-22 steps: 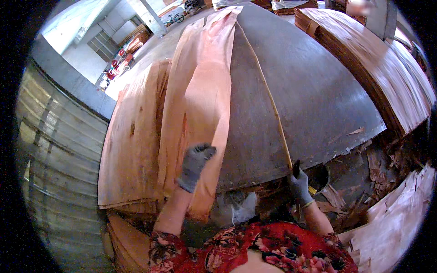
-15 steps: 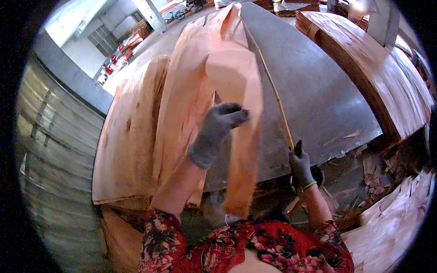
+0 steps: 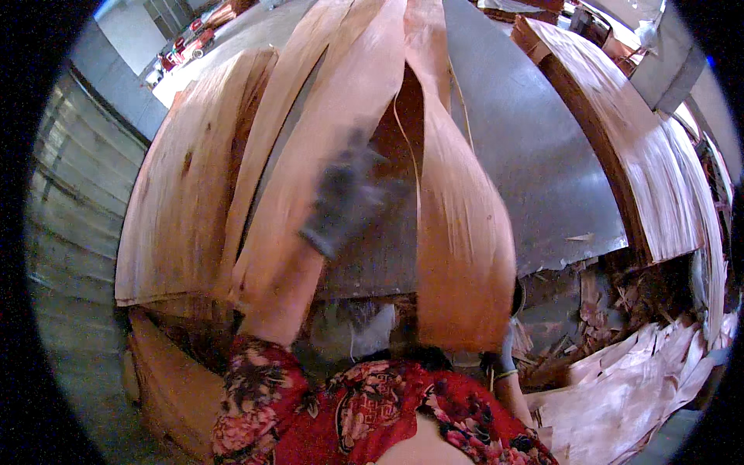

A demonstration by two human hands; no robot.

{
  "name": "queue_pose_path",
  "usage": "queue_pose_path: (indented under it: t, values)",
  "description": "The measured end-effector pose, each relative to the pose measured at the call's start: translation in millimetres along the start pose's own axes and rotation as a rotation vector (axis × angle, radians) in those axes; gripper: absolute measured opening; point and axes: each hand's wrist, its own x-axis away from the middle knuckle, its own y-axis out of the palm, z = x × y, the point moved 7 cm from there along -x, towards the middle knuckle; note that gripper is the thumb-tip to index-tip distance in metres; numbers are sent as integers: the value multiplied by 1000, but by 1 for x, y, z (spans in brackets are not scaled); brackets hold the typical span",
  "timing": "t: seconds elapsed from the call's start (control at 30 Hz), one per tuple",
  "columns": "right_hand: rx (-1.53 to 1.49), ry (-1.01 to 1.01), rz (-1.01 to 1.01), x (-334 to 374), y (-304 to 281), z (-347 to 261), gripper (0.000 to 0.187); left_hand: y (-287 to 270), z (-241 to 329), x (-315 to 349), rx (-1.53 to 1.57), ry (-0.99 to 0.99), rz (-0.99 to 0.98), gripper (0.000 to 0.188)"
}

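A long, thin sheet of wood veneer (image 3: 325, 124) stretches away from me, split into strips. Its right-hand strip (image 3: 465, 256) curls down toward my body. My left hand (image 3: 349, 190), in a grey glove, is over the left part of the sheet near the split; it is blurred, but its fingers look spread and nothing shows in them. A thin wooden stick (image 3: 463, 105) shows beyond the curled strip and passes behind it toward my right hand (image 3: 506, 356). That gloved hand is low at the strip's right edge, its fingers mostly hidden, apparently still closed round the stick.
The veneer lies over a smooth grey metal-like tabletop (image 3: 558, 186). A veneer stack (image 3: 182, 178) stands at the left, another (image 3: 628, 116) at the right. Torn veneer scraps (image 3: 593, 310) and loose sheets (image 3: 620, 395) lie low at the right. Ribbed translucent sheeting (image 3: 85, 256) borders the far left.
The veneer has spread wider, and its right strip has swung right, over the stick. My left hand has shifted left and its fingers have opened. My right hand has moved down toward my body.
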Motion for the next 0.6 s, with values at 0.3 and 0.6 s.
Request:
queue_pose_path:
  t: [0.3, 0.6]
  values:
    - [-78, -61, 21, 11, 38, -108, 19, 23, -185, 179, -197, -835, -343, 125]
    - [-380, 517, -140, 9, 52, -92, 20, 46, -276, 216, 144, -865, -375, 95]
